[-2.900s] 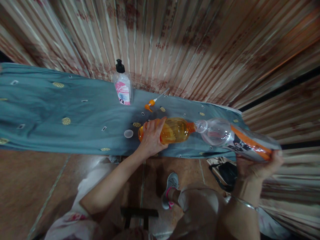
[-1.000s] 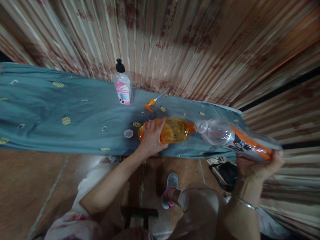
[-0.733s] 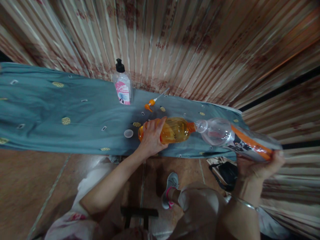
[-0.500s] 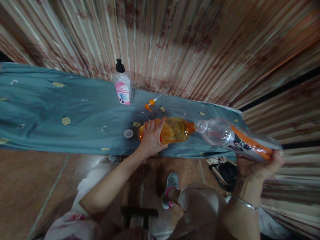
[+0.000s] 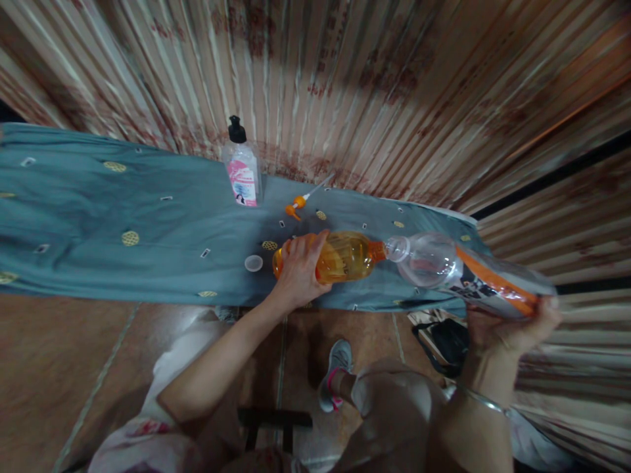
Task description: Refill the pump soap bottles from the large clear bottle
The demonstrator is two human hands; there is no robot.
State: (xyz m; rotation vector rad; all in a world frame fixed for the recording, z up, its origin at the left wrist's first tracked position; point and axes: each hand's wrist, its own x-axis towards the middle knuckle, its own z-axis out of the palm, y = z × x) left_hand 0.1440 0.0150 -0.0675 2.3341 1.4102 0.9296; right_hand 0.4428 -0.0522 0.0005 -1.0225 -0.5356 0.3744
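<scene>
My left hand (image 5: 300,272) grips an orange bottle (image 5: 345,256) of amber liquid that stands on the blue-grey cloth (image 5: 148,223). My right hand (image 5: 510,325) holds a large clear bottle (image 5: 463,269) with an orange label, tipped on its side. The open mouth of the clear bottle meets the orange bottle's neck at about the same height. A small white cap (image 5: 253,263) lies on the cloth just left of my left hand. An orange pump head (image 5: 297,204) with its white tube rests on the cloth behind the orange bottle.
A clear pump bottle (image 5: 241,169) with a pink label and black top stands at the back of the cloth. A striped floral curtain (image 5: 345,85) hangs behind. Below are a brown tiled floor (image 5: 59,368), my knees, a shoe (image 5: 336,368) and a dark bag (image 5: 444,345).
</scene>
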